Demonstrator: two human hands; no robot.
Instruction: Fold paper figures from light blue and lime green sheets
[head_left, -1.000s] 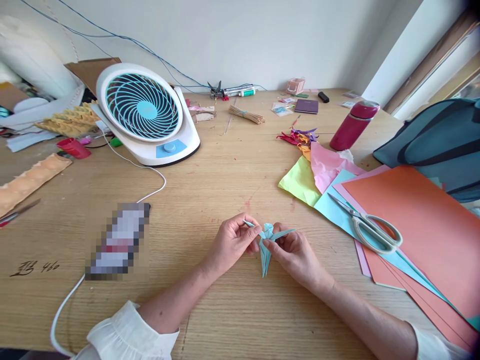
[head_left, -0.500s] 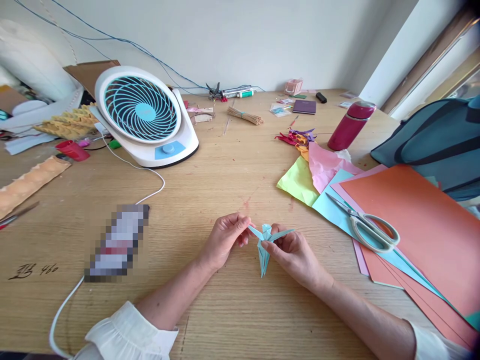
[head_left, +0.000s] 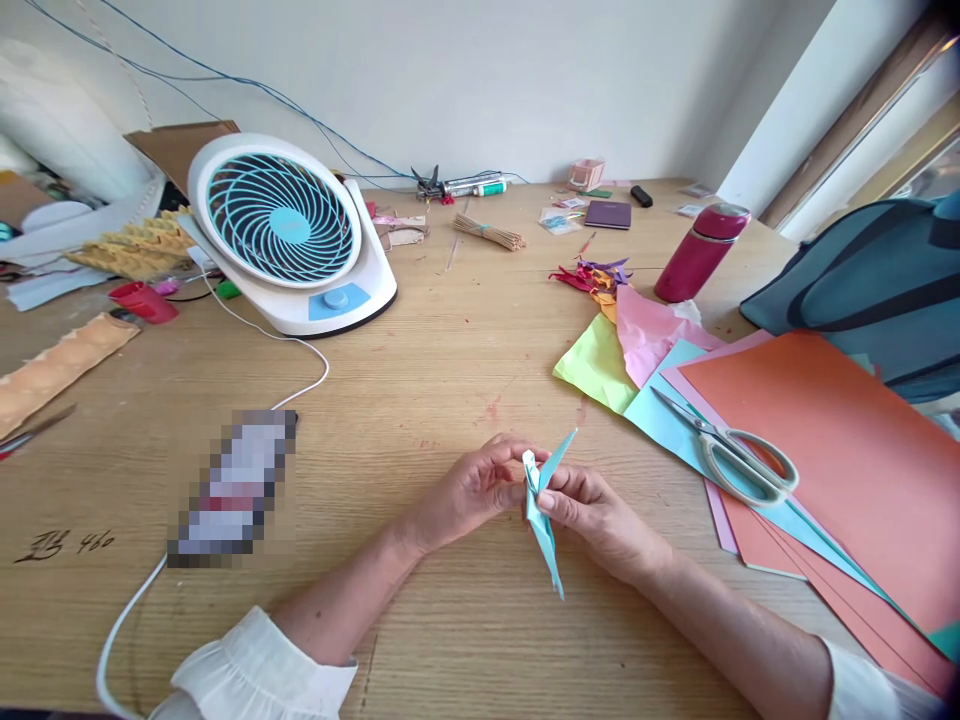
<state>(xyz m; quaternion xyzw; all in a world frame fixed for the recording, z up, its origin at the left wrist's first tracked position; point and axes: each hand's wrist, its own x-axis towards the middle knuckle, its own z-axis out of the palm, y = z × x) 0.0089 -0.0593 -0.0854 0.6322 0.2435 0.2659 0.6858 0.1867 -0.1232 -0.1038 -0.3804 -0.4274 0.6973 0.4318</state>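
Note:
A small folded light-blue paper figure (head_left: 545,505) is held between both hands just above the wooden table (head_left: 420,360). My left hand (head_left: 474,490) pinches its left side with thumb and fingertips. My right hand (head_left: 596,520) pinches it from the right. One thin point of the paper sticks up toward the right and a longer point hangs down toward me. Both wrists rest low near the table's front.
Scissors (head_left: 731,450) lie on sheets of orange (head_left: 832,440), blue, pink and yellow-green paper (head_left: 596,365) at right. A red bottle (head_left: 701,250) and a teal bag (head_left: 877,290) sit beyond. A white-blue fan (head_left: 289,235) with a cord stands at left; a blurred object (head_left: 236,485) lies nearby.
The paper figure has been turned and folded narrower: its side points, spread left and right before, now stand up and hang down. Both hands have closed in toward each other.

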